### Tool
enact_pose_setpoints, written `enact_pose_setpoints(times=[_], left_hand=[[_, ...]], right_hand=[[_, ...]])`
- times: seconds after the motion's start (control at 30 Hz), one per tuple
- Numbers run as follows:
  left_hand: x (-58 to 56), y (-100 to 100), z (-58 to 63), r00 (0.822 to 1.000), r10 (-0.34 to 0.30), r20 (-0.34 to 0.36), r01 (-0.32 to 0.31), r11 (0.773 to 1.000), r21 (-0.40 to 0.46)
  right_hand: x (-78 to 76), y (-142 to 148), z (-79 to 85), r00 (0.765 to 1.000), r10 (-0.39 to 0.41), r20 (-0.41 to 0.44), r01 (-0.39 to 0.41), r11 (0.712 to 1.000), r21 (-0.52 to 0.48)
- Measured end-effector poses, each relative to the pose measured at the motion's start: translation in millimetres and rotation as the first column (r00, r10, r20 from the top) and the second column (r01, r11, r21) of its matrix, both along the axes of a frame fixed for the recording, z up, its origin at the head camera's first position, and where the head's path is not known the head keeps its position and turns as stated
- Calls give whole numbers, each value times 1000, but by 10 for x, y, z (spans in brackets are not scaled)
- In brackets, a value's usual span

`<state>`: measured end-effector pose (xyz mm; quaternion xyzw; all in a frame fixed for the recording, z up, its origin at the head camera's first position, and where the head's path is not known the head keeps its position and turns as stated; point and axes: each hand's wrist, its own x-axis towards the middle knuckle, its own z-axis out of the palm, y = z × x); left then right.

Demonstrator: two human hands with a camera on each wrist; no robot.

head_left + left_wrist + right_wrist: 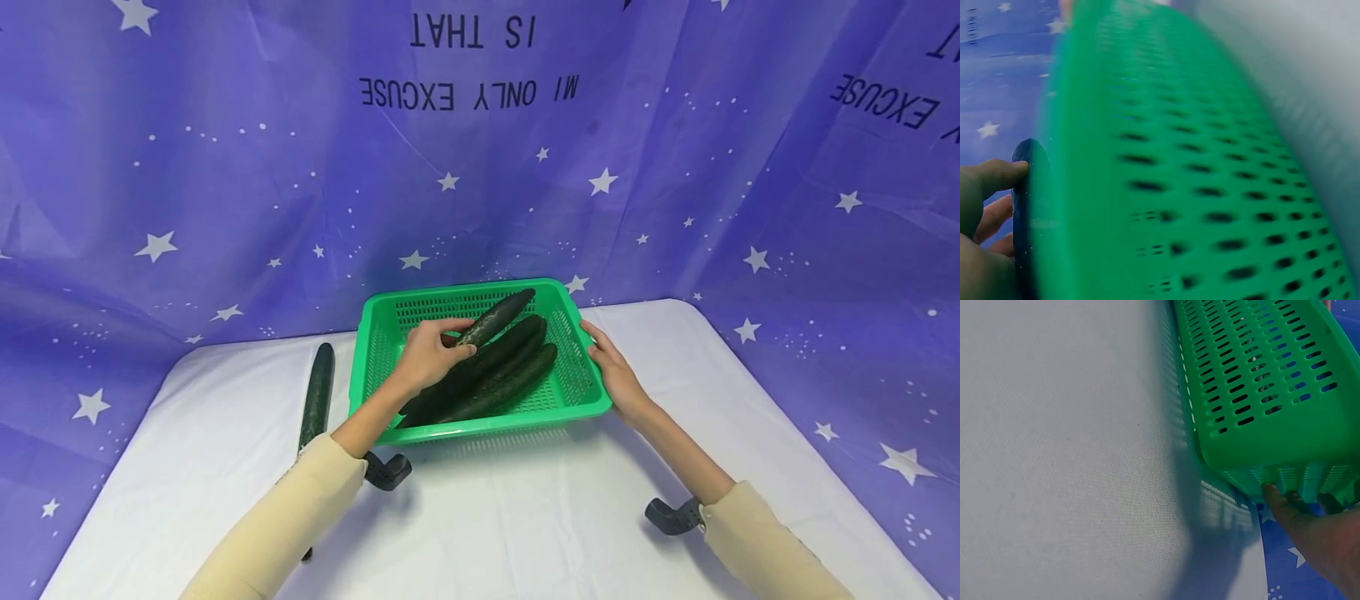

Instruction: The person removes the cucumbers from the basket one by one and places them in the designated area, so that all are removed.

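A dark green cucumber [504, 315] slants up over the green plastic basket [480, 431], its upper end toward the back right. My left hand [431, 357] pinches it between thumb and fingers. In the left wrist view, the same cucumber [1022, 219] shows behind the basket's rim, partly hidden. Under it, more cucumbers [510, 383] lie inside the basket; the hand and arm cover part of them. My right hand [617, 375] rests against the outside of the basket's right end. In the right wrist view, its fingers [1282, 503] touch the slotted end wall.
Left of the basket, another cucumber [318, 392] lies on the white tablecloth [510, 517], partly hidden by the left sleeve [300, 500]. A purple curtain [480, 217] with stars and lettering hangs close behind the basket. Black wrist mounts [672, 517] project beneath both wrists.
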<state>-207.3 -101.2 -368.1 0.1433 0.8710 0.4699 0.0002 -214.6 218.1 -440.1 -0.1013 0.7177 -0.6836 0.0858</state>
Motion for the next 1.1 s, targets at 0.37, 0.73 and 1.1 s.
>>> enact_pose_setpoints(times=[0.37, 0.73, 1.1], left_hand=[[169, -594, 398, 990, 139, 19, -140, 980, 142], [512, -1444, 254, 943, 291, 160, -323, 913, 247], [684, -1890, -234, 819, 424, 386, -540, 796, 272]], right_hand=[[2, 4, -2, 1000, 1, 15, -1, 1000, -6], [3, 12, 12, 1000, 7, 15, -7, 1000, 7], [-17, 28, 28, 999, 35, 14, -35, 999, 31]])
